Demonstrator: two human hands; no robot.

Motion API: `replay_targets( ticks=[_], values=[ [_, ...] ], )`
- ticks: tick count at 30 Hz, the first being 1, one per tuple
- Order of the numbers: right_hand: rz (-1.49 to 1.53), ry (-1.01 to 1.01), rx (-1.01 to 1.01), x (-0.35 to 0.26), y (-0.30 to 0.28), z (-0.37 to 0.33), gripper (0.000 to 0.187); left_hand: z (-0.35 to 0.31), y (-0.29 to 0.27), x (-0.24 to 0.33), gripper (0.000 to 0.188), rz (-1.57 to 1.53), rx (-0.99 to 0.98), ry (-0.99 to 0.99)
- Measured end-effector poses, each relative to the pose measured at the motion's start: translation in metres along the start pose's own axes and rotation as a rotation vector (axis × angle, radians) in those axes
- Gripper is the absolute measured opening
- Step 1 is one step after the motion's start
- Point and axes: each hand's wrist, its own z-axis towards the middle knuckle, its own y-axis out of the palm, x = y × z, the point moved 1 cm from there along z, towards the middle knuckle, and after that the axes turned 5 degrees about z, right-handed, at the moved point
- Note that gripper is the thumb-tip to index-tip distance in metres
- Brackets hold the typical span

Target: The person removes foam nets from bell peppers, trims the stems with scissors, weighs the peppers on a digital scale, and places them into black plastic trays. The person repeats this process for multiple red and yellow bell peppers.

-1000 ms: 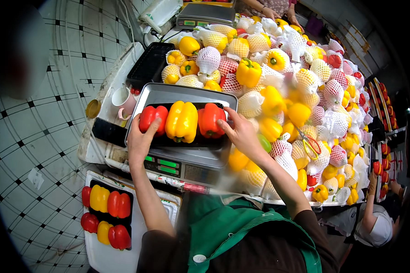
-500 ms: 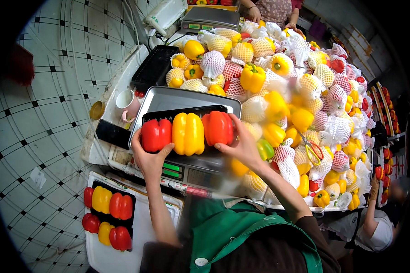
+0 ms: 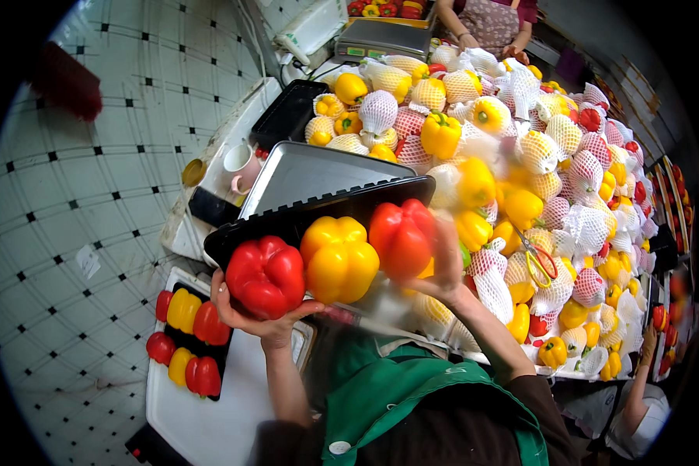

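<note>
Both hands hold a black, ribbed plastic tray (image 3: 287, 221) raised at the near edge of a worn white counter (image 3: 180, 239), tilted so that its right end stands higher in the view. In it, side by side, sit a glossy red bell pepper (image 3: 265, 277) at the left end, a glossy yellow bell pepper (image 3: 339, 261) in the middle and an orange-red bell pepper (image 3: 402, 239) at the right end.

Clock directions run from this tray. The left hand (image 3: 262, 325), at 7 o'clock, is partly curled round the left end, fingers up its outer side and thumb stretched along the near side below the red pepper. The right hand (image 3: 445, 268), at 4 o'clock, is curved about the right end beside the orange-red pepper; blur hides its exact finger contact.

At 12 o'clock lies a grey metal scale pan (image 3: 314, 175), partly covered by the tray in the view. A pale pink mug (image 3: 241, 167) stands between 10 and 11 o'clock, and a flat black slab (image 3: 213, 206) lies at 10. From 12 to 4 o'clock spreads a heap of net-wrapped peppers (image 3: 563, 133), with yellow-and-red-handled scissors (image 3: 540, 266) at 3. At 8 o'clock, a white board (image 3: 202, 423) bears two rows of red and yellow peppers (image 3: 185, 311).
</note>
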Motion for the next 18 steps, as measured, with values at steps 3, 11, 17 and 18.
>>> replay_targets(
  ticks=[3,11,17,18],
  values=[
    [0.061,-0.024,0.012,-0.001,0.002,-0.013,0.102,-0.008,-0.017,0.016,0.121,0.036,0.045,0.017],
    [0.192,-0.172,0.011,-0.024,0.011,-0.028,0.104,-0.030,-0.068,0.057,0.120,0.228,0.120,0.082],
    [0.170,-0.157,-0.159,-0.051,0.011,-0.030,0.104,-0.053,-0.104,0.083,0.121,0.353,0.169,-0.010],
    [0.244,-0.107,-0.176,-0.054,0.016,-0.032,0.104,-0.056,-0.110,0.091,0.120,0.354,0.141,-0.089]
  ],
)
